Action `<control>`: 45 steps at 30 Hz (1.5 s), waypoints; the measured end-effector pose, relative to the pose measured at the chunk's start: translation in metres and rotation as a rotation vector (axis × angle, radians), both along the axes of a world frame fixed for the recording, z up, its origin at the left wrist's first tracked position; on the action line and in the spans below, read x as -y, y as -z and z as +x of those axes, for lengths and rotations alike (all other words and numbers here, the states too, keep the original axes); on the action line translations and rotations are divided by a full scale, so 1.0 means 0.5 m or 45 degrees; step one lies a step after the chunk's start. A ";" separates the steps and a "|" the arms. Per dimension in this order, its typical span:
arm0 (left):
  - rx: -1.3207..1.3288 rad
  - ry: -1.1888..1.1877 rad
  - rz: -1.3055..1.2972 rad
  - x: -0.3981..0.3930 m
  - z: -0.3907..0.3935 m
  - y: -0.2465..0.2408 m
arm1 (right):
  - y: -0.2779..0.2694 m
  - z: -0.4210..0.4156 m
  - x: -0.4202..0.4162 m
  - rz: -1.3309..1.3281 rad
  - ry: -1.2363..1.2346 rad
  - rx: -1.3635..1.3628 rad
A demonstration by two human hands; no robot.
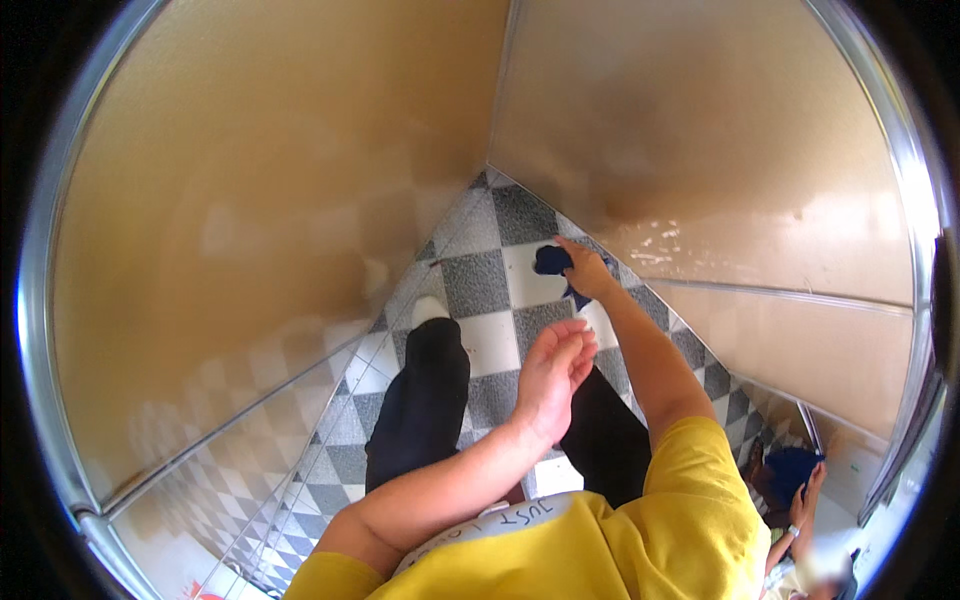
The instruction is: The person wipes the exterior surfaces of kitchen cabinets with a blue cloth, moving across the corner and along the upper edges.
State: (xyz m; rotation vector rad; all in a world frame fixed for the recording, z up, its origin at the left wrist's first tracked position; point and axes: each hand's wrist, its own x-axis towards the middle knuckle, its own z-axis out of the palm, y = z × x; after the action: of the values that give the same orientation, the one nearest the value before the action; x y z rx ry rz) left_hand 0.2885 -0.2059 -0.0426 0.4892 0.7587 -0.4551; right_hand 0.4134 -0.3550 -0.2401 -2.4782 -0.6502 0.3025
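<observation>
My right hand (589,271) reaches down over the checkered floor, close to the foot of the right-hand panel. It grips a dark blue cloth (553,259), bunched at the fingers, with a loose end hanging below. My left hand (551,375) is held in front of my body above the floor. Its palm is partly turned up, the fingers loosely curled, and I see nothing in it. On the glossy brown right panel (690,135) there are bright, wet-looking streaks low down, near the right hand.
Another glossy brown panel (247,172) rises on the left and meets the right one in a corner. Metal trim (892,135) edges the panels. Grey and white tiles (476,283) cover the floor. At lower right, another person's hands (806,499) are at a dark blue item (787,471).
</observation>
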 end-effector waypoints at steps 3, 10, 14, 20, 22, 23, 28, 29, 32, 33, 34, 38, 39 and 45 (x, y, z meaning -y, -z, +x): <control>0.014 0.006 -0.032 0.016 -0.004 -0.001 | 0.014 -0.047 0.035 -0.646 0.295 -0.347; 0.043 -0.020 -0.009 0.000 -0.007 -0.002 | 0.009 -0.071 -0.055 0.838 1.185 -1.240; 0.064 -0.022 0.000 -0.026 -0.007 -0.016 | 0.134 0.016 -0.167 1.469 1.166 -1.314; 0.012 -0.084 0.028 -0.081 -0.007 -0.015 | 0.191 0.202 -0.357 1.415 1.648 -1.183; 0.027 -0.099 -0.021 -0.094 -0.012 -0.011 | 0.190 0.216 -0.373 1.559 1.787 -1.095; 0.034 -0.099 -0.045 -0.099 -0.012 -0.009 | 0.188 0.225 -0.377 1.641 1.853 -1.044; 0.014 -0.061 -0.077 -0.086 -0.007 -0.011 | 0.183 0.200 -0.278 1.764 2.120 -1.000; 0.007 -0.044 -0.075 -0.080 -0.008 -0.013 | 0.176 0.185 -0.246 1.785 2.180 -1.000; -0.011 -0.021 -0.084 -0.056 -0.011 -0.026 | 0.140 0.143 -0.140 1.873 2.367 -0.965; -0.004 -0.017 -0.091 -0.049 -0.014 -0.029 | 0.130 0.125 -0.102 1.883 2.428 -0.936; 0.003 -0.016 -0.098 -0.044 -0.016 -0.026 | 0.123 0.109 -0.065 1.873 2.490 -0.885; 0.032 -0.014 -0.116 -0.031 -0.022 -0.021 | 0.092 0.029 0.081 1.657 2.723 -0.619; 0.033 -0.008 -0.119 -0.030 -0.022 -0.021 | 0.099 0.014 0.113 1.750 2.862 -0.548; 0.018 0.073 -0.181 -0.004 -0.025 -0.023 | 0.286 0.012 0.126 1.480 2.298 -0.695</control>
State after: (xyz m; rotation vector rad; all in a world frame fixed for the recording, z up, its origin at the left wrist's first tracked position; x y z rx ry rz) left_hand 0.2758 -0.2036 -0.0310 0.3815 0.6943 -0.5545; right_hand 0.4195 -0.4177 -0.3831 -0.9696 1.2798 -0.1379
